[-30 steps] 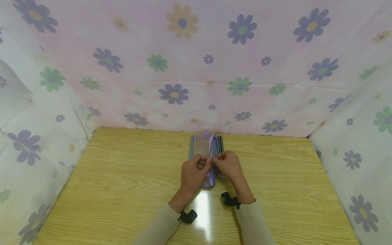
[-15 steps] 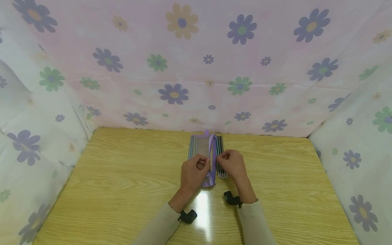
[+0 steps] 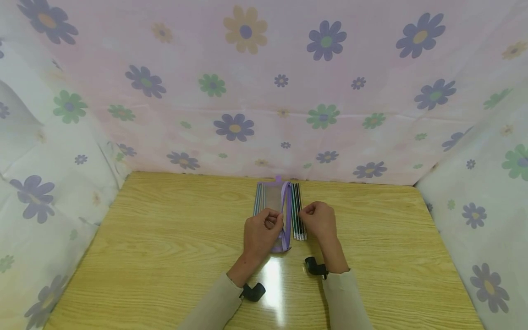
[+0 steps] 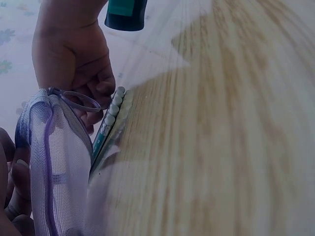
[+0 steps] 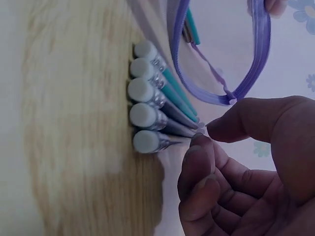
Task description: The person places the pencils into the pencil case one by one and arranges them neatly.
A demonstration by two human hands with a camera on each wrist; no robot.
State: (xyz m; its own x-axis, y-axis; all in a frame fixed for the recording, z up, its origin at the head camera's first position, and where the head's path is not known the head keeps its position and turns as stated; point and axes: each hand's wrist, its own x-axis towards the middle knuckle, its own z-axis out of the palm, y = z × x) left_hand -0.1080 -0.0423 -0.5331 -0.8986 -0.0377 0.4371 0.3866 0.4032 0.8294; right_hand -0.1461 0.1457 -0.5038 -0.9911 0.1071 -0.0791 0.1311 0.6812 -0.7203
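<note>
A purple-edged mesh pencil case [image 3: 272,195] lies lengthwise on the table, its zip side unfastened and gaping in the right wrist view. My left hand [image 3: 261,233] pinches the edge of that opening between thumb and forefinger. Inside the case, pencils [image 3: 257,199] show through the mesh along its left side. Just right of the case, several pencils [image 3: 295,206] lie side by side, white erasers [image 5: 142,91] toward me. My right hand [image 3: 319,222] is at the outermost pencil, fingertips bent close over it, with a small gap between thumb and forefinger in the right wrist view.
The wood-grain table [image 3: 173,238] reaches back to a flowered cloth [image 3: 255,91], with more cloth on both sides. A black wrist camera [image 3: 253,292] sits by the left cuff, another black camera [image 3: 315,266] by the right.
My right hand has moved from the case's opening rightward across the pencils to their outer side, uncovering more of them. My left hand and the case have stayed put.
</note>
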